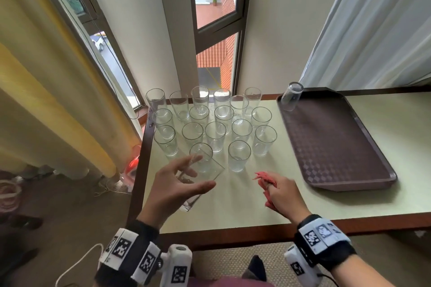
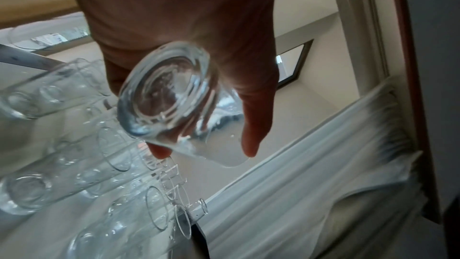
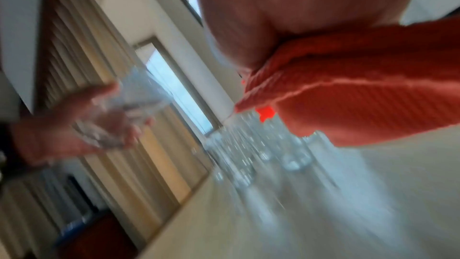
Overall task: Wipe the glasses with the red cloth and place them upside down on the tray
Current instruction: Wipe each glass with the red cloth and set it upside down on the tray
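- Head view: we saw the left hand (image 1: 177, 190) gripping a clear glass (image 1: 202, 180) above the table's (image 1: 245, 207) near-left edge, thumb and fingers spread.
- Glass smooth, cylindrical, tilted; thick base toward the wrist, mouth up-right.
- Right hand (image 1: 283, 196) clenched round the bunched, ribbed red cloth (image 1: 264, 182).
- One glass (image 1: 291, 96) inverted on the brown tray (image 1: 338, 147).

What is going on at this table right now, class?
A person is cleaning glasses. The left hand holds one glass tilted above the table, its fingers round it. The right hand grips the red cloth close by, not yet touching that glass. One finished glass stands upside down at the far corner of the brown tray. A cluster of upright glasses waits to the tray's left.
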Demonstrator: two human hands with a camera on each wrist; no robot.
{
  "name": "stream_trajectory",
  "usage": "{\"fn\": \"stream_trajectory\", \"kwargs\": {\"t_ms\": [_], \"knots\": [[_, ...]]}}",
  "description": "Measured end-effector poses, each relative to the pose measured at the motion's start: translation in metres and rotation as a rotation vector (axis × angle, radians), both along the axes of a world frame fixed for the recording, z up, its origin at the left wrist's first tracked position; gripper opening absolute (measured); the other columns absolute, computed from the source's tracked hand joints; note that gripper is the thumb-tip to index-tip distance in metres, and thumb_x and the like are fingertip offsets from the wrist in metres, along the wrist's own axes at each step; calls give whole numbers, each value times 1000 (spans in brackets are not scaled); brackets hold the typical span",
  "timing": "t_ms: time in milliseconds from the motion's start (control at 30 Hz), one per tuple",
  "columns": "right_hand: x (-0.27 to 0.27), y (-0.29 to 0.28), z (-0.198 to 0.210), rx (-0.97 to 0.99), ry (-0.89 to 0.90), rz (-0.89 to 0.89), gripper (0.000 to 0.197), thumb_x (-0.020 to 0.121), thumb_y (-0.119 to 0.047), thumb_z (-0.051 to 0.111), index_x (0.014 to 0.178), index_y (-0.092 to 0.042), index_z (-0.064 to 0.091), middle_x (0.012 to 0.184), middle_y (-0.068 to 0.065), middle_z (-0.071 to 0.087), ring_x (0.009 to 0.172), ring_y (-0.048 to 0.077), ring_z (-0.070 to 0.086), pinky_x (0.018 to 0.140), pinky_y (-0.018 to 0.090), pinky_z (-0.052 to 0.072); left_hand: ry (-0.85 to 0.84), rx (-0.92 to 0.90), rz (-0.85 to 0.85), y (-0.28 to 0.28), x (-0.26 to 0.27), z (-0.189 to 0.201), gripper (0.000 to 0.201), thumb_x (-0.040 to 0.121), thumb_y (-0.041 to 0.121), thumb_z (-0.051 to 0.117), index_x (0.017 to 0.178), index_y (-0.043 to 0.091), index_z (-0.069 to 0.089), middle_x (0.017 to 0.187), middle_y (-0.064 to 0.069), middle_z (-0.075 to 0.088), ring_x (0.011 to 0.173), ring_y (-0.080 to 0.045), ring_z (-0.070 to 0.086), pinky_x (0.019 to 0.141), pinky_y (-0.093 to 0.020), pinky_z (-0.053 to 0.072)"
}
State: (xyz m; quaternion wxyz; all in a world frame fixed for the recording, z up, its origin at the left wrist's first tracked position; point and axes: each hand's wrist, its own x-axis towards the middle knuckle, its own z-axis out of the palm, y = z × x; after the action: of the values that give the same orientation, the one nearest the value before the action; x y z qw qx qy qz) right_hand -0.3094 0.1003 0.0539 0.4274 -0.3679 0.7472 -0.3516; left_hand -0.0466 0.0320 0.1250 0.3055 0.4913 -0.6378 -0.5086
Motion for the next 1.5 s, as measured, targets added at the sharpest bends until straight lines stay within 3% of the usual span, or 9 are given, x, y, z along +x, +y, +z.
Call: {"fn": "stream_trajectory", "kwargs": {"t_ms": [100, 200, 333, 500, 700, 933, 1133, 1233, 1500], "knots": [[-1, -8, -42, 97, 498, 229, 43, 93, -8, 45, 134, -18, 55, 122, 18, 60, 104, 34, 61, 93, 46, 52, 8, 33, 27, 0, 6, -6, 78, 42, 63, 82, 116, 42, 65, 95, -3, 67, 89, -20, 70, 71, -21, 57], [17, -12, -78, 289, 633, 532, 58, 96, -19, 36, 153, -12, 27, 160, 25, 16, 148, 43, 10, 122, 48, 15, 19, 59, 45, 1, 12, -14, 77, 42, 65, 82, 114, 44, 65, 94, -8, 67, 87, -22, 71, 76, -26, 59], [40, -4, -92, 428, 732, 641, 81, 101, -57, 30, 155, -18, -17, 156, 17, -34, 144, 40, -30, 118, 50, -12, 14, 101, 60, 4, 22, -25, 82, 41, 65, 83, 117, 39, 67, 93, -6, 67, 84, -23, 73, 76, -28, 60], [44, -8, -91, 512, 730, 661, 97, 93, -72, 29, 147, -20, -32, 142, 13, -50, 138, 36, -41, 115, 52, -20, 13, 151, 36, 6, 27, -32, 98, 33, 77, 82, 120, 37, 64, 101, -6, 68, 89, -18, 73, 70, -19, 56], [39, -18, -76, 486, 582, 597, 94, 91, -71, 39, 157, -25, -8, 160, 10, -30, 147, 32, -29, 119, 49, -10, 108, 181, -22, 5, 16, -30, 100, 32, 79, 82, 121, 41, 62, 106, 5, 69, 103, -4, 65, 86, -26, 51], [31, -5, -16, -12, 41, 43, 32, 94, -27, 64, 123, -14, 64, 126, 9, 66, 114, 21, 62, 92, 24, 48, 156, 142, -67, -3, 0, -20, 81, 47, 60, 85, 121, 37, 59, 109, 10, 72, 99, -10, 65, 89, -41, 50], [41, -12, 22, 14, -766, 33, 67, 68, -45, 73, 129, -20, 59, 126, 11, 67, 115, 38, 63, 97, 58, 49, 296, 182, -123, -1, -25, -22, 81, 47, 40, 88, 119, 21, 55, 115, -7, 70, 94, -15, 68, 81, -30, 56], [45, -9, 27, -21, -1046, 84, 73, 77, -40, 70, 141, -13, 49, 136, 25, 56, 104, 44, 65, 90, 54, 53, 330, 174, -136, 1, -29, -29, 83, 45, 34, 90, 117, 16, 54, 115, -10, 69, 94, -16, 70, 79, -30, 57], [55, -1, 33, -107, -978, -3, 75, 59, -34, 92, 122, -9, 59, 113, 28, 66, 87, 41, 58, 59, 34, 60, 265, 150, -324, -15, -16, -44, 82, 49, 37, 92, 118, 18, 51, 116, 0, 68, 108, -15, 66, 88, -30, 54]]}}
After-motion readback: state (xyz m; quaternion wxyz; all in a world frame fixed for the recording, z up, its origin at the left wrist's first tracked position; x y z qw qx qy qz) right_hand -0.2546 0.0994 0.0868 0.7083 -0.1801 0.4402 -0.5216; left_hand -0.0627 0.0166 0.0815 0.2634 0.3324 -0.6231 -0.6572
